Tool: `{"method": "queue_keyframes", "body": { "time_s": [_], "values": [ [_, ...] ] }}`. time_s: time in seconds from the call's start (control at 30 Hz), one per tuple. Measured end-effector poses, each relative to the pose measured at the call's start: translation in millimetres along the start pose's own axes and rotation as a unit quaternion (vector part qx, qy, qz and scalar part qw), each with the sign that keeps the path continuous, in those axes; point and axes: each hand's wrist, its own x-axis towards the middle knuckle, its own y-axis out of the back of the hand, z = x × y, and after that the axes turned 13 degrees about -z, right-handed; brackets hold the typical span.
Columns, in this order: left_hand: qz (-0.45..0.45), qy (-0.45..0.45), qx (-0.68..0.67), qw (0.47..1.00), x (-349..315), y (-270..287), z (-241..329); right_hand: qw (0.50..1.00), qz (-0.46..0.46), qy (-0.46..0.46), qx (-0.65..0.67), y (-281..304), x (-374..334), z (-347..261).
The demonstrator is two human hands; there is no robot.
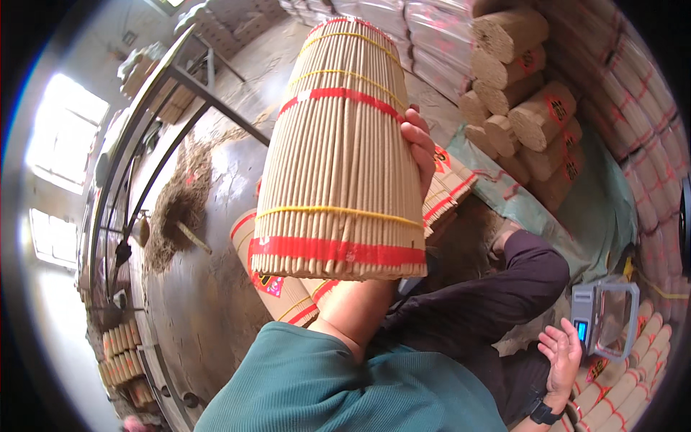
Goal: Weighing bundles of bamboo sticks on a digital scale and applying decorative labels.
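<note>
A large bundle of tan incense sticks [338,165], bound with red bands and yellow ties, is raised in front of me. Its near end tilts down toward me. My left hand [419,144] grips the bundle, fingers wrapped over its right side; my forearm passes behind it and is partly hidden. Off to the right, beside a grey weighing scale [604,317] with a lit blue display, my right hand [563,353] is empty with fingers apart. Below and behind the raised bundle lie other red-banded bundles [295,299], partly covered by it.
Wrapped stick bundles [522,93] are piled at the upper right over a green sheet [576,223]. More bundles [626,389] lie below the scale. A metal frame table [216,101] stands at the left, near a heap of brown debris [180,209]. My bent leg [497,281] is close by.
</note>
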Motion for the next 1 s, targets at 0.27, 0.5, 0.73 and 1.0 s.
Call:
{"method": "queue_keyframes", "body": {
  "time_s": [0.27,0.5,0.73,1.0],
  "values": [
    [0.030,0.013,-0.024,0.999,-5.4,-78.0,17.7,0.999,-0.034,-0.034,-0.017,15.0,29.2,16.9],
    [0.139,-0.027,0.223,0.965,-27.4,-117.0,44.8,0.998,-0.033,-0.034,0.029,23.1,46.3,27.3],
    [0.201,-0.126,0.501,0.832,-108.9,-199.4,64.7,0.997,-0.045,-0.055,0.033,30.7,55.1,36.5],
    [0.280,-0.249,0.737,0.563,-239.1,-347.6,87.6,0.992,-0.085,-0.086,0.023,26.6,78.1,37.6]
  ]
}}
